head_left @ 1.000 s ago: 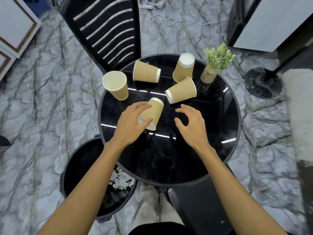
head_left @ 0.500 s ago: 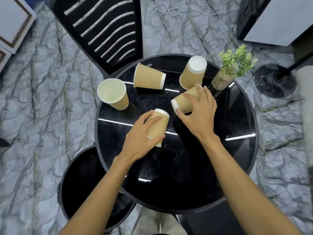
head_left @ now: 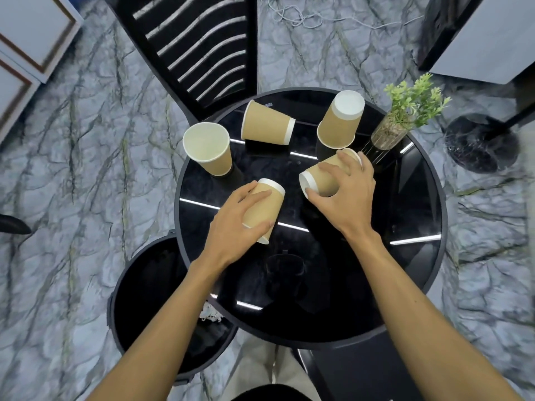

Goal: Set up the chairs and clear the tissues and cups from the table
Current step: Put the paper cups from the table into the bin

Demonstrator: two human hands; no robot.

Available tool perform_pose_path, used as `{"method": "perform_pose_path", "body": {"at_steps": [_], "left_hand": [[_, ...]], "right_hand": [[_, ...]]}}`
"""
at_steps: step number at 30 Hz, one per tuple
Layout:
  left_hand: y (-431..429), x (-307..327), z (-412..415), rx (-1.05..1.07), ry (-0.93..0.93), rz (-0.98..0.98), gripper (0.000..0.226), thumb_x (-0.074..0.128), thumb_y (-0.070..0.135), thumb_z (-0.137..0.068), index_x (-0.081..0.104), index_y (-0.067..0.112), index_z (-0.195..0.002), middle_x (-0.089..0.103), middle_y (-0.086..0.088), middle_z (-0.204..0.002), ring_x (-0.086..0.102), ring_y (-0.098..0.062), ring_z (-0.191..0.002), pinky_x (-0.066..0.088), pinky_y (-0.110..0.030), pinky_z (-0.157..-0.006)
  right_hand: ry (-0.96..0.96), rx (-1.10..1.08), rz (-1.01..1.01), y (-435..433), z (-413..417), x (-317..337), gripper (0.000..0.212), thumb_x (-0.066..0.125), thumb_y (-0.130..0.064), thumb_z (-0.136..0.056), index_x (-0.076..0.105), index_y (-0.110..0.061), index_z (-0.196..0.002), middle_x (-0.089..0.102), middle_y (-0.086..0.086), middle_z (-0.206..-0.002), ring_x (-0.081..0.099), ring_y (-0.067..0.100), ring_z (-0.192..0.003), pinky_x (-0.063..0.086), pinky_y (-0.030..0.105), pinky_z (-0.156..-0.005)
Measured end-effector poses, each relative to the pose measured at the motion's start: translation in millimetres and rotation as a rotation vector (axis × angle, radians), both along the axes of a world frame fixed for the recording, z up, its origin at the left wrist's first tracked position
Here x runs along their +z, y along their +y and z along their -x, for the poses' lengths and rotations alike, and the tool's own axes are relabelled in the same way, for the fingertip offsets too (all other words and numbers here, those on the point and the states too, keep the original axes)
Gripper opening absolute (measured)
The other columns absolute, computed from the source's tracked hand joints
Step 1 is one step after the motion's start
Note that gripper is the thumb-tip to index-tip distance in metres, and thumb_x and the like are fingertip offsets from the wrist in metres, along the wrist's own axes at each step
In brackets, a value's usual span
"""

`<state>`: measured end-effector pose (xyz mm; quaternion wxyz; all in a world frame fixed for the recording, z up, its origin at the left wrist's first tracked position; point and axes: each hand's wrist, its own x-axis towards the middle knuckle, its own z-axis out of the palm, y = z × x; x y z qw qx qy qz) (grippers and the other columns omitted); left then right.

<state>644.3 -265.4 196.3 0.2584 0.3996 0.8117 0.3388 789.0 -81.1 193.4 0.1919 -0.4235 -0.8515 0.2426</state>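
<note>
We see five tan paper cups on the round black table [head_left: 405,285]: one upright [head_left: 208,148], one inverted [head_left: 341,120], one tipped over [head_left: 267,123], two gripped [head_left: 265,208] [head_left: 324,176]; crumpled tissues [head_left: 210,315] lie in the bin beside a slatted chair [head_left: 199,44].

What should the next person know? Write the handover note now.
Left hand: closed around a tipped paper cup.
Right hand: gripping a cup lying on its side.
Still untouched on the round table: upright cup, sideways cup, upside-down cup.
Done: tissues sit in the black bin; none show on the table.
Left: bin all five cups; one chair stands at the far side.
</note>
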Motion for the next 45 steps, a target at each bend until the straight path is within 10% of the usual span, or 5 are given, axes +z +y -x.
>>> {"method": "perform_pose_path", "body": {"at_steps": [21,31,35,38,45], "left_hand": [[-240,40,-3,0.569,0.084,0.023,0.052,0.073,0.034,-0.082,0.057,0.039,-0.131,0.039,0.020,-0.149,0.039,0.003,-0.126,0.033,-0.027,-0.098],[-341,-35,23,0.778,-0.004,0.123,0.053,0.075,0.031,-0.082,0.060,0.027,-0.132,0.044,0.006,-0.149,0.042,-0.012,-0.134,0.034,-0.029,-0.105],[-348,-120,31,0.710,-0.163,0.231,0.056,0.071,0.034,-0.086,0.054,0.029,-0.138,0.035,0.004,-0.156,0.033,-0.012,-0.141,0.026,-0.022,-0.106],[-353,-179,25,0.565,-0.295,0.432,0.063,0.065,0.044,-0.088,0.041,0.035,-0.147,0.017,0.003,-0.164,0.019,-0.021,-0.150,0.025,-0.042,-0.118],[-362,-185,8,0.583,-0.355,0.405,0.055,0.061,0.042,-0.092,0.044,0.039,-0.144,0.024,0.009,-0.162,0.024,-0.015,-0.148,0.028,-0.036,-0.113]], "right_hand": [[0.168,0.620,0.150,-214,60,33,0.046,0.076,-0.050,-0.069,0.067,-0.031,-0.110,0.049,-0.003,-0.140,0.028,0.029,-0.139,0.029,0.053,-0.112],[0.119,0.816,0.150,-306,124,-31,0.052,0.078,-0.049,-0.069,0.069,-0.025,-0.114,0.049,0.000,-0.142,0.026,0.030,-0.142,0.027,0.052,-0.114],[-0.087,0.841,0.097,-322,132,-117,0.055,0.074,-0.053,-0.070,0.068,-0.026,-0.118,0.044,0.004,-0.148,0.019,0.036,-0.146,0.022,0.058,-0.114],[-0.396,0.875,0.167,-333,118,-177,0.062,0.072,-0.058,-0.072,0.061,-0.031,-0.127,0.035,0.003,-0.155,0.009,0.035,-0.149,0.013,0.061,-0.117],[-0.438,0.848,0.308,-345,86,-184,0.045,0.074,-0.030,-0.081,0.065,-0.016,-0.123,0.052,0.008,-0.142,0.035,0.030,-0.139,0.027,0.042,-0.113]]}}
